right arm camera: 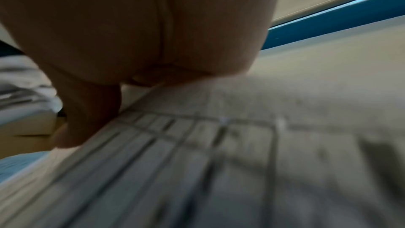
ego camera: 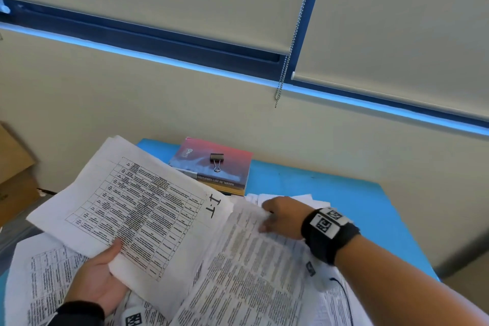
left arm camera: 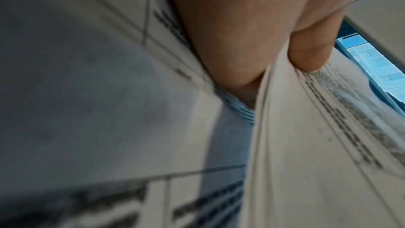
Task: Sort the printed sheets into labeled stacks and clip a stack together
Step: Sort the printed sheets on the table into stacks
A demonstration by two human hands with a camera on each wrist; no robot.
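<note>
My left hand (ego camera: 103, 275) holds up a stack of printed sheets (ego camera: 148, 209) marked "I.T" by hand, thumb on top. In the left wrist view the thumb (left arm camera: 311, 49) presses on that stack's (left arm camera: 306, 145) edge, with the fingers hidden beneath. My right hand (ego camera: 280, 217) rests on a second stack of printed sheets (ego camera: 251, 272) on the right, its fingers curled round the far edge. The right wrist view is blurred: the hand (right arm camera: 142, 32) sits over a table-printed sheet (right arm camera: 241, 145). A black binder clip (ego camera: 217, 161) lies untouched on a red book (ego camera: 232, 169) at the back.
The blue table (ego camera: 330, 193) stands against a beige wall. More printed sheets (ego camera: 42, 278) lie at the lower left under my left wrist. Cardboard boxes (ego camera: 13, 167) stand on the floor to the left. A blind's bead chain (ego camera: 291, 42) hangs above the table.
</note>
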